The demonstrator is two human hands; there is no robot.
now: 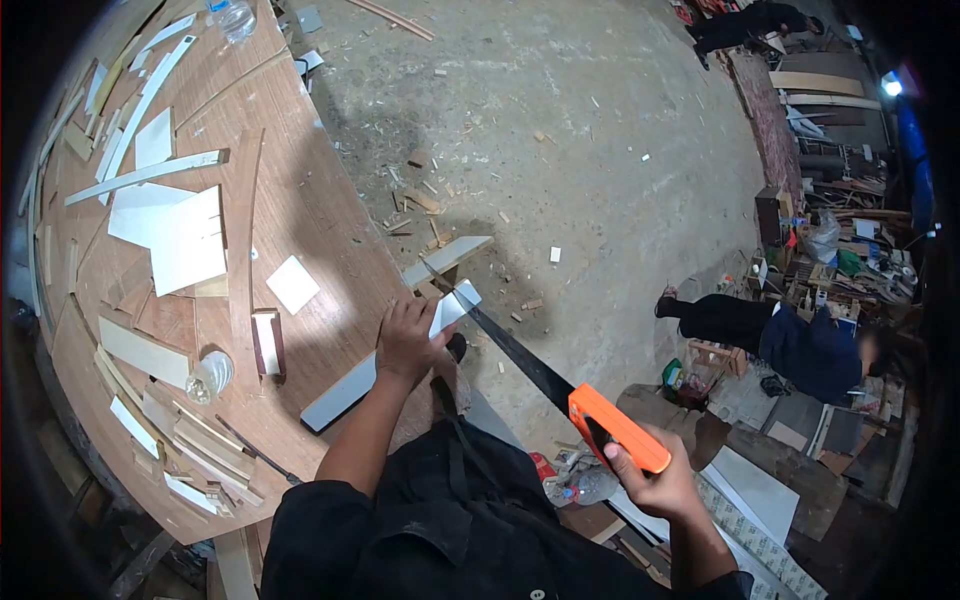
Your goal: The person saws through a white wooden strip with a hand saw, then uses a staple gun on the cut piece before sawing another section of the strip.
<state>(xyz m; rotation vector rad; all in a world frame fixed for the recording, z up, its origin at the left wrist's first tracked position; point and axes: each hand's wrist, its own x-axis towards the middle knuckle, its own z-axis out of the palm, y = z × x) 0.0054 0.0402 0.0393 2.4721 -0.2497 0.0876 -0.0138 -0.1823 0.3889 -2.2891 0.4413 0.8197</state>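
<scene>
My left hand [408,342] is closed over a long white-faced wooden strip [342,394], pressing it at the table's edge. The strip's far end sticks out past that edge. In my right hand [658,478] is a handsaw [620,432], gripped by its orange handle. Its dark blade slants up and left, and the tip side overlaps the strip's end, just beyond my left fingers. Behind that end, another pale strip [455,257] juts out from the table over the floor.
The wooden table [330,290] bears white offcuts [190,240], a sanding-block-like piece [267,345], a clear jar [210,377] and a water bottle [232,18]. Wood scraps litter the concrete floor [600,200]. A person [790,335] is beside piled materials at right; another person [750,28] is farther back.
</scene>
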